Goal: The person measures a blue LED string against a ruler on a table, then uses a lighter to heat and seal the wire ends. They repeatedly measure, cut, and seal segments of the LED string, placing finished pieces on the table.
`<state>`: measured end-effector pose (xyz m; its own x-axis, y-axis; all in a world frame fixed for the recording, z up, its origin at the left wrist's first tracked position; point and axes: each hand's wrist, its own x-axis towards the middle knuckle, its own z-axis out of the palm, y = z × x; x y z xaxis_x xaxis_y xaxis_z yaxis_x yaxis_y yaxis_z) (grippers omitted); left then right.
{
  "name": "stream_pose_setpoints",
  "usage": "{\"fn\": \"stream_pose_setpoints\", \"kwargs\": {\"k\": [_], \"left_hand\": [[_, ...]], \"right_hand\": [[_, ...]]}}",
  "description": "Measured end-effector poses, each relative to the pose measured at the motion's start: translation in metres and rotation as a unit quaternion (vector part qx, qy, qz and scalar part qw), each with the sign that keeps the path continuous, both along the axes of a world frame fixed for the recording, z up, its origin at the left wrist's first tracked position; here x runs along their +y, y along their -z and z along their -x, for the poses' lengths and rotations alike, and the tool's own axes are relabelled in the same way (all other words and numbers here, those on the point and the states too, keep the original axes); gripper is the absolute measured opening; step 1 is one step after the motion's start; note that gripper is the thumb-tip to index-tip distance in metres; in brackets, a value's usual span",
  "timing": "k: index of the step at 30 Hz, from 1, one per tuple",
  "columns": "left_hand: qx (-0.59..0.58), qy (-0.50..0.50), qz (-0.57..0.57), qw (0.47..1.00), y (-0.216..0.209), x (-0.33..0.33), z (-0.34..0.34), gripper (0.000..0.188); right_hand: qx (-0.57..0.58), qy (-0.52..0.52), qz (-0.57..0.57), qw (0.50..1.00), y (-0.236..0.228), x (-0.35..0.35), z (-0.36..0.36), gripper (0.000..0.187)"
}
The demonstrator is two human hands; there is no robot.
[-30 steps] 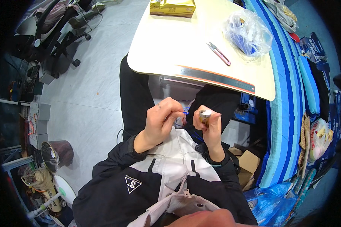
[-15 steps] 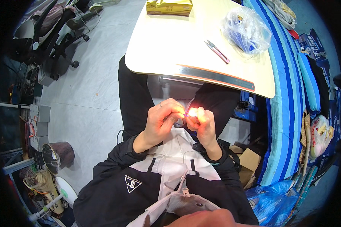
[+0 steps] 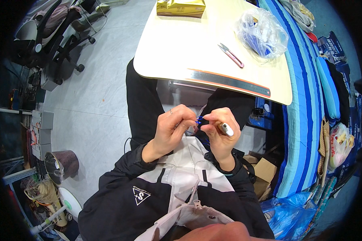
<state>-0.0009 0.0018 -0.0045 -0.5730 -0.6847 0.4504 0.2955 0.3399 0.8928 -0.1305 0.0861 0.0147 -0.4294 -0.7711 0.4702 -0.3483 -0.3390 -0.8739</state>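
My left hand (image 3: 173,123) is closed in a pinch on a thin blue cord (image 3: 199,120), whose short ends stick out past the fingertips. Facing it, my right hand (image 3: 221,130) curls round a white lighter (image 3: 226,129), its pale end pointing out to the right and no flame showing. The thumb and forefinger of this hand come close to the cord; whether they touch it I cannot tell. Both hands are held over my lap, in front of the table's near edge.
On the cream table (image 3: 177,48) lie a ruler (image 3: 229,82) along the near edge, pink-handled thread snips (image 3: 231,55), a clear plastic bag (image 3: 263,34) with blue things inside, and a yellow box (image 3: 181,8). A blue striped cloth (image 3: 303,100) runs down the right side.
The bright flame at my right fingertips is gone. My right hand has turned and shifted a little right, with the lighter now lying back in it. My left hand stays in place.
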Motion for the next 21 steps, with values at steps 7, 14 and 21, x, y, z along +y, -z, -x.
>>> {"fn": "stream_pose_setpoints", "kwargs": {"k": [7, 14, 21], "left_hand": [[-0.011, -0.004, 0.020, 1.000, -0.001, 0.002, 0.002, 0.007], [0.002, 0.016, -0.050, 0.999, -0.001, 0.004, 0.001, 0.008], [0.017, 0.013, -0.054, 0.998, 0.003, 0.006, 0.002, 0.010]], "right_hand": [[0.165, 0.085, 0.036, 0.982, 0.000, 0.000, -0.007, 0.014], [-0.011, 0.088, 0.000, 0.996, 0.003, 0.000, 0.000, 0.015], [-0.112, -0.057, -0.028, 0.992, 0.012, -0.002, 0.001, 0.015]]}}
